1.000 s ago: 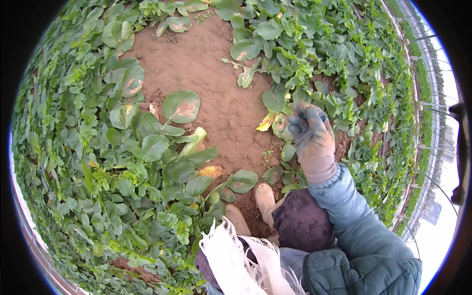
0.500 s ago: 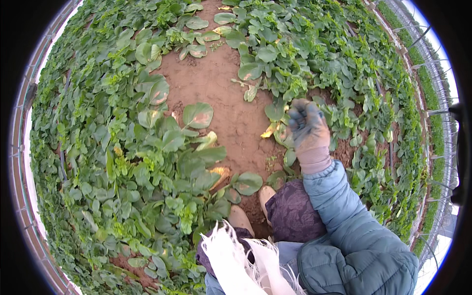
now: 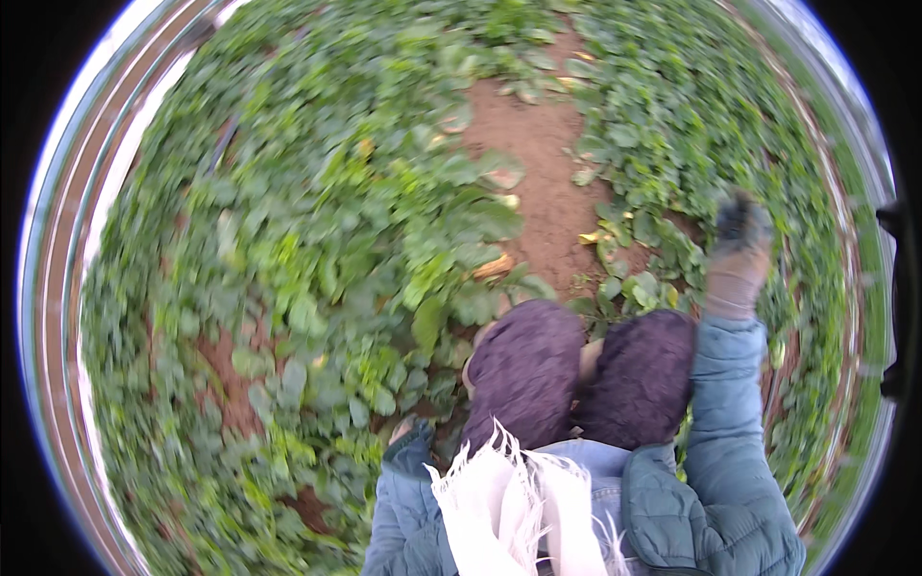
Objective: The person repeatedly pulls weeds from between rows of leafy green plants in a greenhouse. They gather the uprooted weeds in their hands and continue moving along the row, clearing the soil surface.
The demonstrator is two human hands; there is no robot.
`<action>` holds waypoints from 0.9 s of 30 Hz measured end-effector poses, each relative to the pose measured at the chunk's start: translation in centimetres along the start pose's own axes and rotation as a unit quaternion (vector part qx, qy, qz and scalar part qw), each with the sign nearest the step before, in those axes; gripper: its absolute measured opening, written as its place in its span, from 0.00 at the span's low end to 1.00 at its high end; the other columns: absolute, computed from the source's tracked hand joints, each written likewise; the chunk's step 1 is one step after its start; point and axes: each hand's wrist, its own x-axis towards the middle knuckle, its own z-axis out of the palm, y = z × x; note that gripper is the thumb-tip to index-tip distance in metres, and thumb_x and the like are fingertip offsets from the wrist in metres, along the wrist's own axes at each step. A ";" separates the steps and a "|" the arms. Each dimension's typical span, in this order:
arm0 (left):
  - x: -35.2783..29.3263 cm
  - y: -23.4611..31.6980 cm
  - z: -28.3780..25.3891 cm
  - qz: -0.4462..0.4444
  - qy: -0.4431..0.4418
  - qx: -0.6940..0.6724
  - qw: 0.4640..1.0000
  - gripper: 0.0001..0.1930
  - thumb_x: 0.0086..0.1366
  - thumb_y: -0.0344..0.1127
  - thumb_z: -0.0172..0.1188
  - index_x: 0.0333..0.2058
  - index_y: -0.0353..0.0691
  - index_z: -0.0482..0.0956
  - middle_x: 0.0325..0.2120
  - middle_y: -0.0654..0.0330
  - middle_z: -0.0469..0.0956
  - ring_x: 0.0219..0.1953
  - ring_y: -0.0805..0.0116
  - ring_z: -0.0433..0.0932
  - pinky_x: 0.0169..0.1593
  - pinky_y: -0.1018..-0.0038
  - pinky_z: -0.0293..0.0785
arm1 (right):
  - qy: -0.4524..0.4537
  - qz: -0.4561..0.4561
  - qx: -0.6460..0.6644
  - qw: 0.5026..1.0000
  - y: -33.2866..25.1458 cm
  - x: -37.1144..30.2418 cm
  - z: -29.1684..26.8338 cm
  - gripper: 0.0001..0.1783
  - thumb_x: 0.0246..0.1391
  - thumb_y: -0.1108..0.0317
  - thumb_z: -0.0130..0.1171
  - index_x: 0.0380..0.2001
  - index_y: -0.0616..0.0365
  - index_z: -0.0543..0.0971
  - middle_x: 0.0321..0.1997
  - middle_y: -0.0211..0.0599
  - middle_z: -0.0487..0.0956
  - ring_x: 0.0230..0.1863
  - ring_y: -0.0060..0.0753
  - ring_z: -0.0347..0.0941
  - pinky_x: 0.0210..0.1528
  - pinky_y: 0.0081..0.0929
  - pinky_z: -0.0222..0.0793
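My right hand (image 3: 740,240), in a stained work glove with dark fingers, is held out over the green leafy plants (image 3: 706,134) to the right of the soil path. Its fingers are smeared by motion, and I cannot make out anything in them. At the lower left, my left hand (image 3: 404,428) shows only as a small bit past the end of its teal sleeve. It is low beside my left knee, near the leaves of the left-hand plants (image 3: 317,288), with its fingers hidden.
A strip of bare brown soil (image 3: 528,144) runs between the two plant beds. Yellowed leaves (image 3: 495,267) lie along its edges. My bent knees (image 3: 528,370) and a fringed white scarf (image 3: 490,499) fill the lower middle. A pale rail (image 3: 72,240) curves along the far left.
The view has swung, shifting the path rightward in the picture. My right hand has moved right, away from the path edge. My left sleeve has come into view, and both knees show more.
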 end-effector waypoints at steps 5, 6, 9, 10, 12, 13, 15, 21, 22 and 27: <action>-0.6 -4.0 -4.3 0.005 0.002 -0.055 0.998 0.16 0.67 0.40 0.54 0.50 0.41 0.77 0.39 0.59 0.83 0.37 0.63 0.81 0.43 0.64 0.79 | -0.110 -0.063 -0.024 0.992 -3.7 1.2 0.7 0.18 0.63 0.60 0.56 0.50 0.62 0.77 0.48 0.39 0.81 0.44 0.28 0.78 0.45 0.23 0.76; -0.8 -4.6 -4.5 0.007 0.002 -0.058 0.998 0.16 0.67 0.40 0.54 0.50 0.41 0.77 0.38 0.59 0.83 0.37 0.63 0.81 0.43 0.64 0.79 | -0.157 -0.050 -0.016 0.986 -3.6 1.0 0.9 0.18 0.62 0.60 0.57 0.49 0.61 0.77 0.48 0.39 0.81 0.44 0.29 0.78 0.44 0.23 0.77; -1.8 -5.9 -3.6 0.048 0.011 -0.023 0.999 0.16 0.67 0.40 0.54 0.50 0.41 0.77 0.38 0.59 0.83 0.37 0.63 0.81 0.43 0.64 0.79 | -0.171 -0.056 -0.044 0.983 -2.3 -0.2 1.6 0.18 0.62 0.58 0.57 0.48 0.61 0.78 0.49 0.40 0.81 0.43 0.31 0.79 0.42 0.23 0.79; -2.3 -6.1 -3.0 0.083 0.020 0.016 0.996 0.16 0.67 0.40 0.54 0.50 0.41 0.77 0.38 0.59 0.83 0.37 0.63 0.81 0.43 0.64 0.79 | -0.158 -0.060 -0.058 0.984 -1.3 -0.9 1.8 0.18 0.62 0.58 0.57 0.48 0.61 0.78 0.48 0.40 0.81 0.42 0.31 0.79 0.42 0.23 0.79; -3.4 -5.8 -1.4 0.208 0.064 0.160 0.963 0.17 0.65 0.40 0.55 0.49 0.41 0.78 0.33 0.55 0.84 0.36 0.58 0.82 0.43 0.62 0.79 | -0.131 -0.068 -0.073 0.986 1.2 -2.1 2.4 0.17 0.61 0.58 0.59 0.45 0.60 0.80 0.45 0.40 0.82 0.42 0.30 0.80 0.41 0.24 0.80; -3.8 -5.4 -0.4 0.305 0.085 0.277 0.907 0.17 0.65 0.40 0.55 0.50 0.41 0.78 0.35 0.54 0.84 0.38 0.57 0.82 0.44 0.62 0.78 | -0.120 -0.042 -0.066 0.990 2.6 -2.5 2.6 0.16 0.61 0.59 0.58 0.45 0.59 0.80 0.45 0.40 0.82 0.42 0.30 0.79 0.41 0.23 0.80; -4.4 -4.3 1.9 0.456 0.126 0.484 0.736 0.18 0.63 0.39 0.55 0.50 0.42 0.78 0.39 0.52 0.83 0.41 0.54 0.82 0.47 0.61 0.77 | -0.032 0.025 -0.142 0.989 5.4 -3.8 2.3 0.15 0.61 0.60 0.59 0.45 0.59 0.80 0.45 0.39 0.81 0.40 0.30 0.79 0.40 0.24 0.79; -3.1 -1.3 8.8 0.264 0.011 0.855 0.447 0.40 0.59 0.39 0.56 0.69 0.51 0.49 0.69 0.54 0.51 0.55 0.51 0.74 0.55 0.60 0.73 | -0.024 0.052 -0.037 0.998 8.1 -2.9 0.0 0.15 0.61 0.64 0.60 0.47 0.62 0.77 0.45 0.40 0.81 0.38 0.31 0.78 0.39 0.25 0.76; -2.4 -1.0 9.5 0.213 0.021 0.884 0.417 0.40 0.59 0.39 0.55 0.69 0.50 0.48 0.70 0.55 0.49 0.56 0.53 0.74 0.55 0.59 0.72 | -0.024 0.057 -0.040 0.997 8.3 -2.6 -0.4 0.16 0.61 0.63 0.59 0.47 0.62 0.77 0.46 0.41 0.80 0.39 0.32 0.78 0.39 0.26 0.76; 0.3 -1.0 9.5 0.063 0.006 0.965 0.253 0.31 0.59 0.40 0.55 0.63 0.46 0.65 0.61 0.55 0.67 0.55 0.54 0.75 0.51 0.58 0.76 | 0.023 0.113 -0.017 0.993 9.1 -0.6 -2.4 0.17 0.62 0.60 0.58 0.49 0.59 0.78 0.48 0.37 0.81 0.41 0.29 0.78 0.39 0.22 0.75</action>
